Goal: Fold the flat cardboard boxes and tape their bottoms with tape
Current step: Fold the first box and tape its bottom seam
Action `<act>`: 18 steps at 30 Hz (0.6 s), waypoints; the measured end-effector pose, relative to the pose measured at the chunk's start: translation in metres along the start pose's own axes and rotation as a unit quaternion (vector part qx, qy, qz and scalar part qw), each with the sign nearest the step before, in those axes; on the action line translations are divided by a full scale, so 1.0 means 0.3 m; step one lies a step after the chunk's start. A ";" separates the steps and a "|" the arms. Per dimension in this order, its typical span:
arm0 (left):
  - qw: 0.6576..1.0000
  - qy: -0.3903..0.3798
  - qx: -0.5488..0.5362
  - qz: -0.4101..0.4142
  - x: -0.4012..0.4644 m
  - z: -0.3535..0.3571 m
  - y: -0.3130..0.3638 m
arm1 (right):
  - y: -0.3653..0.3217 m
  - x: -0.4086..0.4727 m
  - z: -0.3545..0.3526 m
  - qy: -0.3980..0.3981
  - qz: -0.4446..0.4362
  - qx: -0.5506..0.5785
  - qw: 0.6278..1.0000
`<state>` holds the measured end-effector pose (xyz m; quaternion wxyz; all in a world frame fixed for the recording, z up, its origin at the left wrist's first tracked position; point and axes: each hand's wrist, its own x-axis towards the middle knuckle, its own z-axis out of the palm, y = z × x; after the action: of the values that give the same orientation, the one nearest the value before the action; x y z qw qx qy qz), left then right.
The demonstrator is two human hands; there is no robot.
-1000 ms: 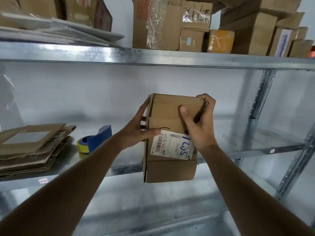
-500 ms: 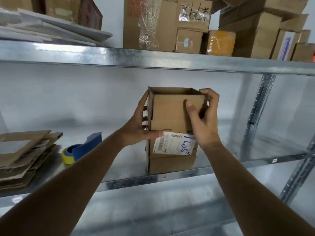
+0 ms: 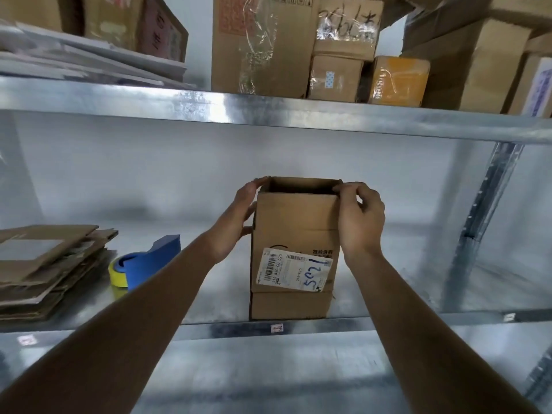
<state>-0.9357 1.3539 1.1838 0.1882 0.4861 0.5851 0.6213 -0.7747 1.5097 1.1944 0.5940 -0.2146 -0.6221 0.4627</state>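
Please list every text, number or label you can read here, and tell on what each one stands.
"5021", blue handwriting, on the white label of the open box.
Label's barcode digits and small print: too blurred.
Black scribble on the taped box, upper shelf: unreadable.
Small tag on the shelf edge: unreadable.

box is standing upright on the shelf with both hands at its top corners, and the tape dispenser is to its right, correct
Not quite: the head view shows the tape dispenser to the left of the box, not the right. The rest holds: the box stands upright on the shelf, left hand and right hand at its top corners.
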 end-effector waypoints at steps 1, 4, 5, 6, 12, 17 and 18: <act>1.000 0.014 0.008 0.003 0.008 0.007 0.007 | -0.001 0.004 0.001 -0.003 0.001 0.006 1.000; 0.999 0.046 -0.013 0.005 0.028 0.030 0.017 | 0.007 0.000 0.000 -0.012 -0.011 0.029 0.999; 0.999 0.049 -0.019 0.006 0.034 0.036 0.019 | 0.014 -0.002 -0.003 -0.016 -0.016 0.036 0.999; 0.999 0.048 -0.025 0.003 0.038 0.038 0.017 | 0.014 -0.003 -0.008 -0.020 -0.018 0.040 0.999; 0.998 0.038 -0.053 0.000 0.049 0.034 0.011 | 0.024 0.033 -0.027 -0.093 -0.013 0.065 0.993; 0.999 0.041 -0.035 0.002 0.100 0.019 0.047 | 0.036 0.040 -0.032 -0.126 -0.002 0.066 0.990; 0.999 0.025 -0.029 0.000 0.108 0.015 0.052 | 0.030 0.040 -0.030 -0.119 0.004 0.058 0.991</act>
<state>-0.9414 1.3785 1.2097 0.1878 0.4650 0.5708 0.6501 -0.7713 1.5267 1.1922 0.5256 -0.1259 -0.6595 0.5225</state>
